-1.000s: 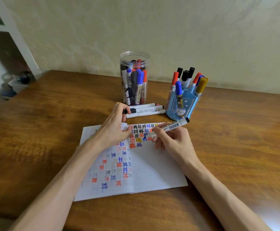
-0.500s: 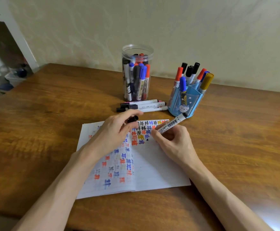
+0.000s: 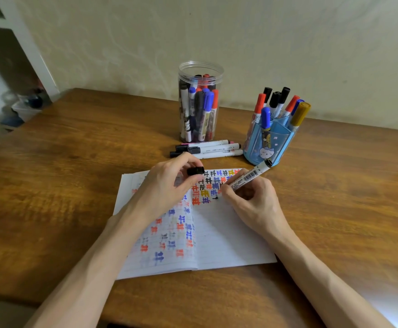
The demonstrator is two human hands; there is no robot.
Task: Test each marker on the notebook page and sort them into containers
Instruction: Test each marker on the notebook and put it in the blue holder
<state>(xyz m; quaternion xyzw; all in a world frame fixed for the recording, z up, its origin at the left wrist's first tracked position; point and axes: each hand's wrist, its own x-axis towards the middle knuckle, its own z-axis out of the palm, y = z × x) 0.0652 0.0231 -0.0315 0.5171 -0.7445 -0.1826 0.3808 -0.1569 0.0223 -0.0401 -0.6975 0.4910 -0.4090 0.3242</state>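
Head view: right hand (image 3: 252, 200) is gripping a white marker (image 3: 245, 179), fingers curled round its barrel. The black tip is touching the right-hand page of the open notebook (image 3: 228, 237), just below the rows of coloured test marks. Left hand (image 3: 167, 185) is pinching a black cap (image 3: 195, 171) between thumb and fingertips, positioned over the notebook's left page. The notebook is lying flat on the wooden desk (image 3: 75, 185). Three loose markers (image 3: 207, 147) are lying side by side on the desk beyond the notebook, in front of the clear jar (image 3: 201, 67), which is standing upright and holding many markers. A blue holder (image 3: 271, 143) is standing right of the jar, near the held marker's rear end, carrying upright markers with red, black, blue and yellow caps.
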